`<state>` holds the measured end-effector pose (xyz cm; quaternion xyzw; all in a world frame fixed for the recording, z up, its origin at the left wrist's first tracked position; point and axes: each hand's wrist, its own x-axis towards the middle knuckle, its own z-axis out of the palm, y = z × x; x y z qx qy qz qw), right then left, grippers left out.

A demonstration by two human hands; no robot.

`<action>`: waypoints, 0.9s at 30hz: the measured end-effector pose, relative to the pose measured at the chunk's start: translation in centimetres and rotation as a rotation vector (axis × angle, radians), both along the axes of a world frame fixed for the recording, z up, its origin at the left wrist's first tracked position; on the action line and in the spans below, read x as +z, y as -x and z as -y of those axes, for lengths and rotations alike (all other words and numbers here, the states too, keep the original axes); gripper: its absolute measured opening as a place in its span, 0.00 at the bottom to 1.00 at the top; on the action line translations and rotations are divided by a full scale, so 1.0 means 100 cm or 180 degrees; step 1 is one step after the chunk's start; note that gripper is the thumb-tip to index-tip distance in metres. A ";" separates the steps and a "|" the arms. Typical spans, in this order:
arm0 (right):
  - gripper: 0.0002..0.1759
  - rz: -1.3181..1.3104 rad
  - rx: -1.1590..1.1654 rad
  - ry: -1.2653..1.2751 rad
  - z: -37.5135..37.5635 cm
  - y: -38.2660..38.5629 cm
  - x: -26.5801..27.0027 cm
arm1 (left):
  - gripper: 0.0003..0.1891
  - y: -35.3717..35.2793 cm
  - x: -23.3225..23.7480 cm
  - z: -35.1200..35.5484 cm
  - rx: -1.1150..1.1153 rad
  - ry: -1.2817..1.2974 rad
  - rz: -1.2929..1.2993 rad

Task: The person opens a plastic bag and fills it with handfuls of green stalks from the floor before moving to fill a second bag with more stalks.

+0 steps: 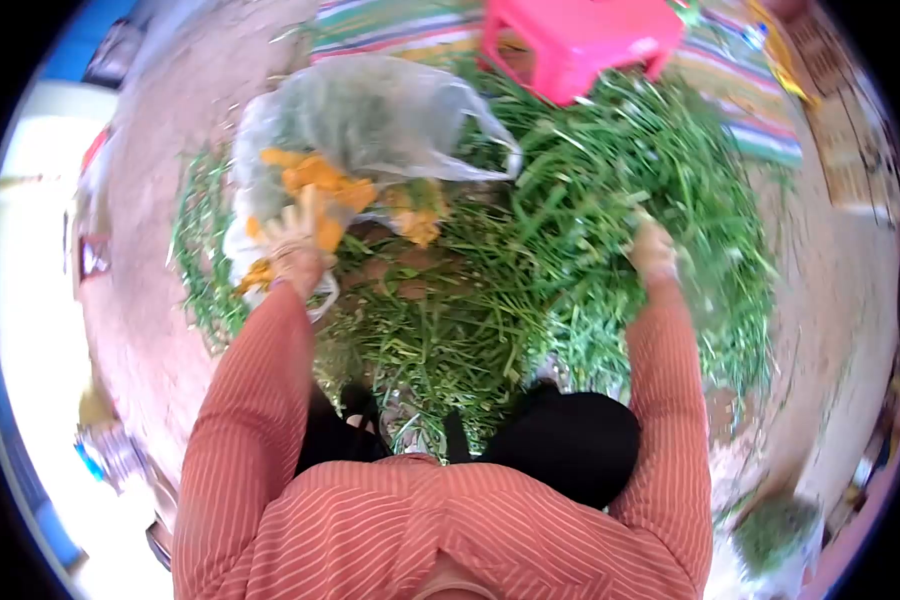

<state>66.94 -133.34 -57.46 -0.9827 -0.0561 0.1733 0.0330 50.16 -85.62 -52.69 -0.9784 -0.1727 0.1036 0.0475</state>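
My left hand (295, 245) is open, fingers spread, over orange cloth-like material (322, 185) at the mouth of a clear plastic bag (385, 105). The bag lies on its side with greenish contents showing through. A white bag handle (322, 297) hangs by my left wrist. On the right, my right hand (654, 250) is curled against a large heap of cut green stalks (610, 170). Blur and the greens hide what its fingers hold. Between my hands, loose shorter greens (440, 340) are strewn over the ground.
A pink plastic stool (585, 40) stands at the back, partly over the greens, by a striped mat (400, 30). Another bag of greens (775, 535) sits at lower right. Bare floor (150, 240) stretches along the left.
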 end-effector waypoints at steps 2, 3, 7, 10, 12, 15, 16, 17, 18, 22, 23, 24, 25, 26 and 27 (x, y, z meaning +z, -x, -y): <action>0.30 0.0301 0.0459 -0.0829 0.005 0.017 0.009 | 0.35 0.000 -0.003 -0.012 -0.0378 -0.0538 0.0124; 0.28 0.0063 0.0389 -0.0786 0.003 0.022 0.006 | 0.31 0.004 -0.031 -0.024 -0.0531 -0.1113 0.0631; 0.38 0.0159 0.0297 -0.0583 0.002 0.059 0.035 | 0.33 -0.005 -0.034 -0.033 0.0181 -0.0583 -0.0133; 0.36 -0.0485 -0.0128 -0.1736 0.028 0.069 0.039 | 0.29 -0.019 0.023 -0.035 0.0641 0.0053 0.0214; 0.30 0.0075 -0.0191 -0.1929 0.029 0.081 0.065 | 0.28 -0.020 0.056 -0.041 0.0732 0.0414 0.1013; 0.25 0.0190 0.0040 -0.2231 0.042 0.089 0.114 | 0.25 -0.022 0.096 -0.069 0.0401 0.1501 0.1430; 0.24 -0.0124 -0.0051 -0.2433 0.020 0.098 0.160 | 0.24 -0.022 0.106 -0.082 0.0288 0.1879 0.1383; 0.26 -0.0269 -0.0283 -0.2545 0.030 0.098 0.169 | 0.23 -0.021 0.113 -0.095 0.0226 0.2183 0.1317; 0.27 -0.0248 -0.0367 -0.2508 0.031 0.104 0.187 | 0.22 -0.021 0.120 -0.107 0.0226 0.2458 0.1222; 0.30 -0.0084 -0.0483 -0.2431 0.057 0.125 0.213 | 0.20 -0.021 0.146 -0.130 0.0887 0.3643 0.1273; 0.30 -0.0044 -0.0494 -0.2420 0.059 0.130 0.218 | 0.20 -0.024 0.152 -0.130 0.1250 0.4142 0.1480; 0.32 -0.0187 -0.0502 -0.2640 0.039 0.134 0.231 | 0.20 -0.027 0.148 -0.134 0.1208 0.4436 0.1629; 0.29 -0.0327 -0.0493 -0.2776 0.010 0.137 0.242 | 0.20 -0.027 0.146 -0.138 0.1189 0.4481 0.1619; 0.27 -0.0470 -0.0488 -0.2908 -0.027 0.139 0.258 | 0.19 -0.027 0.145 -0.140 0.1214 0.4679 0.1793; 0.25 -0.0616 -0.0488 -0.3036 -0.064 0.142 0.273 | 0.19 -0.029 0.147 -0.142 0.1230 0.4878 0.1972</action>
